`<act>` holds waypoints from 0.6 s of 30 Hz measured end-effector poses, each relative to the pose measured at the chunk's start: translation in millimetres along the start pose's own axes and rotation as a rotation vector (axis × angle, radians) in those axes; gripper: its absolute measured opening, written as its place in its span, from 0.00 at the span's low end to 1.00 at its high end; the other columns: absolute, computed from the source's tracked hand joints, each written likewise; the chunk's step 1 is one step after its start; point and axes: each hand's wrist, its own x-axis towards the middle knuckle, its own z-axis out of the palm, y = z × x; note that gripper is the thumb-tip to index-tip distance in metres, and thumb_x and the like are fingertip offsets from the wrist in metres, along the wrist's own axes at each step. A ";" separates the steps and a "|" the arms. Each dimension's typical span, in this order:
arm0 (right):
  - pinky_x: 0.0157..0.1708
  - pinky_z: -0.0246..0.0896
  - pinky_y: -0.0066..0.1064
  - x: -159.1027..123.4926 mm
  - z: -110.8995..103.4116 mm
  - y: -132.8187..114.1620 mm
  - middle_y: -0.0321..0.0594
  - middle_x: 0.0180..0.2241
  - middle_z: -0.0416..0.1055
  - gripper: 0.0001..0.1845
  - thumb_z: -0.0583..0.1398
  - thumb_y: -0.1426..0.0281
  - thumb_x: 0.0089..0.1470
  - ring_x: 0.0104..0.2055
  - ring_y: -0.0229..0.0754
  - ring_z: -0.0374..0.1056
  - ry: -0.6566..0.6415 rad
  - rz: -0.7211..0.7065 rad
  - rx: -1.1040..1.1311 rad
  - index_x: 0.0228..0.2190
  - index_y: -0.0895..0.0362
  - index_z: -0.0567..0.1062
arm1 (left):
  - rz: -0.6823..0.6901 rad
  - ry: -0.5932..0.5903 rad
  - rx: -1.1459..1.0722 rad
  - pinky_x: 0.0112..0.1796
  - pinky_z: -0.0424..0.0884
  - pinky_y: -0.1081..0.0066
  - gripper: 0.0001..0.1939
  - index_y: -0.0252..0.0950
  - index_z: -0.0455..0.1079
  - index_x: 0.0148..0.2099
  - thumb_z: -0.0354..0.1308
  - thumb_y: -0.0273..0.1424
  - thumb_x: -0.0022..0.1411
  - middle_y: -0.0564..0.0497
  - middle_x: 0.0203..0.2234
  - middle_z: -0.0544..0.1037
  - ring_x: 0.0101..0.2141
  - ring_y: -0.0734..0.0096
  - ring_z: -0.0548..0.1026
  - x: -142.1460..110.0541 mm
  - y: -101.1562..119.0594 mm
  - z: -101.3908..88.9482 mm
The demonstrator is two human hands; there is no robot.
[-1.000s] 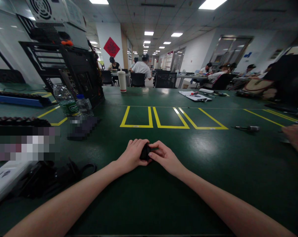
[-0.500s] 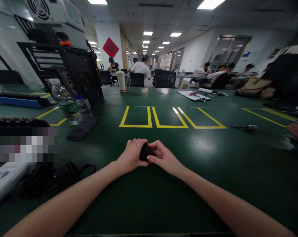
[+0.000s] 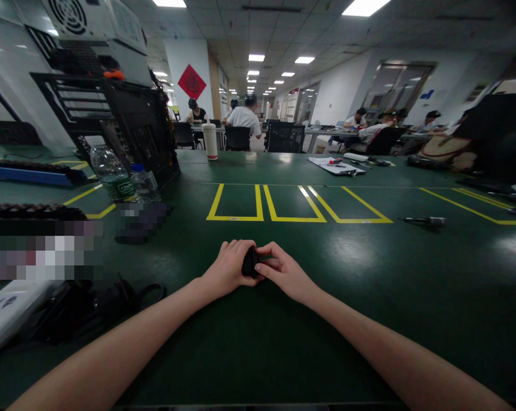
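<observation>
My two hands meet on the green table (image 3: 369, 297), a little in front of me at the centre. My left hand (image 3: 228, 268) curls round a small black object (image 3: 250, 262), fingers closed over its top. My right hand (image 3: 283, 273) pinches the same object from the right side, thumb and fingers pressed on it. Most of the object is hidden between the hands, and I cannot make out what it is. Both forearms lie along the table.
Yellow taped rectangles (image 3: 292, 204) mark the table beyond my hands. Two water bottles (image 3: 112, 174) and an open black computer case (image 3: 133, 123) stand at the left. Black cables (image 3: 95, 305) lie near left. A screwdriver (image 3: 427, 221) lies at the right. People sit at far tables.
Another person's hand at the right edge has drawn back out of view. My own hands stay together on the black object, nearly still.
</observation>
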 end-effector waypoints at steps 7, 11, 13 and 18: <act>0.37 0.65 0.34 0.0 2.2 4.1 0.36 0.37 0.64 0.10 0.56 0.69 0.49 0.40 0.40 0.66 0.046 -0.037 0.005 0.36 0.53 0.63 | -0.003 0.013 0.010 0.36 0.58 0.66 0.28 0.37 0.55 0.46 0.61 0.35 0.44 0.49 0.38 0.67 0.38 0.62 0.65 0.1 -0.5 2.3; 0.36 0.66 0.34 2.0 3.0 3.5 0.36 0.37 0.64 0.10 0.55 0.69 0.49 0.39 0.40 0.66 0.053 -0.023 -0.016 0.36 0.53 0.62 | -0.007 0.005 0.000 0.36 0.58 0.66 0.27 0.37 0.55 0.46 0.61 0.35 0.44 0.49 0.38 0.67 0.37 0.62 0.66 0.1 1.3 0.0; 0.38 0.65 0.35 2.2 3.0 2.1 0.37 0.40 0.63 0.11 0.55 0.70 0.49 0.41 0.40 0.65 0.064 -0.010 -0.038 0.38 0.53 0.62 | -0.010 -0.002 0.005 0.36 0.59 0.66 0.27 0.36 0.55 0.46 0.60 0.36 0.44 0.49 0.38 0.67 0.37 0.62 0.66 0.1 2.3 -1.8; 0.43 0.62 0.36 0.6 2.9 -1.2 0.38 0.40 0.62 0.11 0.54 0.70 0.50 0.45 0.40 0.62 0.046 0.000 -0.083 0.38 0.54 0.62 | -0.015 -0.035 -0.012 0.36 0.59 0.65 0.25 0.37 0.55 0.46 0.59 0.36 0.46 0.48 0.38 0.67 0.38 0.62 0.66 0.4 4.1 -5.0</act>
